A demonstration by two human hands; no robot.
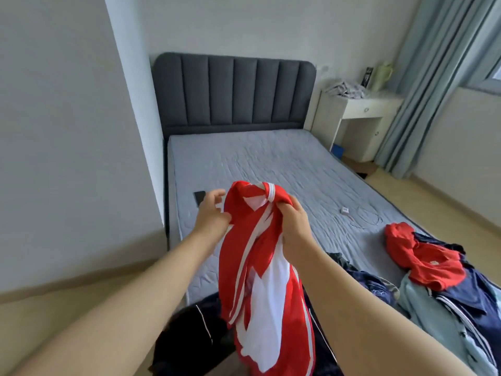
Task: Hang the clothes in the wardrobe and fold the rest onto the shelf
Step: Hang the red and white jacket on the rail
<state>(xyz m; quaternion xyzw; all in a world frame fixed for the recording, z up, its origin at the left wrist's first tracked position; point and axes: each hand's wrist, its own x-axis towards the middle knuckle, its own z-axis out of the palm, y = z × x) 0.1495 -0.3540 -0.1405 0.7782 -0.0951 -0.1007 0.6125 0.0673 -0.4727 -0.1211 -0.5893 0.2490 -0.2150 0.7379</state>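
A red and white jacket (260, 267) hangs in front of me above the foot of the bed. My right hand (294, 226) grips its bunched top near the collar. My left hand (212, 213) touches the jacket's left edge with loosely curled fingers; whether it holds the cloth I cannot tell. A pile of clothes lies on the bed at the right: a red shirt (423, 257), a navy garment (471, 291) and a pale blue one (433, 318). A black garment (189, 337) hangs over the bed's near corner.
The grey mattress (257, 161) reaches back to a dark padded headboard (233, 90). A black phone (200, 197) and a small white charger with its cable (345, 210) lie on it. A white bedside desk (360, 118) and blue curtains (423, 85) stand at the right.
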